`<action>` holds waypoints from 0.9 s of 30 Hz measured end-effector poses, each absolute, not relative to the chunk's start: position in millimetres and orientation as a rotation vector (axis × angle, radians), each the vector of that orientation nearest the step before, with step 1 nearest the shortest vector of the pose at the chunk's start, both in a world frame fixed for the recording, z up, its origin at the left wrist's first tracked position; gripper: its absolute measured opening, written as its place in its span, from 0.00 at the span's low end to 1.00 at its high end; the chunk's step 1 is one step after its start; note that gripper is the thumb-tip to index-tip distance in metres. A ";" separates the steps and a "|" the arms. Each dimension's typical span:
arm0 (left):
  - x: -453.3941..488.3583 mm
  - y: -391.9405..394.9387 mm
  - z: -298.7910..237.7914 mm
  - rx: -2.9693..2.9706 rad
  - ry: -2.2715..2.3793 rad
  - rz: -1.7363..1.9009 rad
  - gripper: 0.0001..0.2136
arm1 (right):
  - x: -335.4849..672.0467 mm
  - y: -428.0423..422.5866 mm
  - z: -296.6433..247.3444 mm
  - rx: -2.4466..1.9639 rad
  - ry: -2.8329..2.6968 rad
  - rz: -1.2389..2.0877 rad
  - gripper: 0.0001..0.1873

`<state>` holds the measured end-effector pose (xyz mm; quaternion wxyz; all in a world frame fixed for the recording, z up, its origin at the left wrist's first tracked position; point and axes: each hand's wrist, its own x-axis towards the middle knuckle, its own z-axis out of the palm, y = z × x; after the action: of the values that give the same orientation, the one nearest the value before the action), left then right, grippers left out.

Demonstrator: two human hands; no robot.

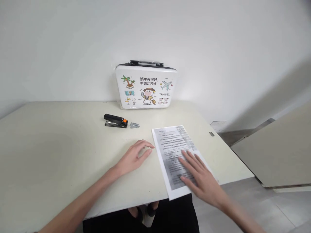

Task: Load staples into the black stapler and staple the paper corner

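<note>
A printed sheet of paper [170,145] lies on the cream table [60,152], its near edge hanging over the table's front. My right hand [201,179] rests flat on the paper with fingers stretched out. My left hand [134,157] lies on the table just left of the paper, fingers loosely spread, holding nothing. Farther back sit a black stapler with an orange tip [116,121] and a small grey strip of staples [134,125] beside it.
A white case with cartoon travel pictures [145,84] stands upright against the wall at the back of the table. To the right is a second table surface [279,152] with a gap of grey floor between. My legs show under the table's front edge.
</note>
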<state>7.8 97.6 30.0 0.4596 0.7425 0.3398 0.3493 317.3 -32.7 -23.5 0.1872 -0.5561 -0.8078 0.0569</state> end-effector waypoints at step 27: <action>-194.4 102.9 2.5 2.474 1.161 0.584 0.16 | 99.2 173.9 5.2 -1.182 -1.996 0.248 0.22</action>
<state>-194.4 102.9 2.5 0.1726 0.8720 0.4091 0.2060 99.2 173.9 5.2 0.3934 -0.4658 -0.7866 0.0976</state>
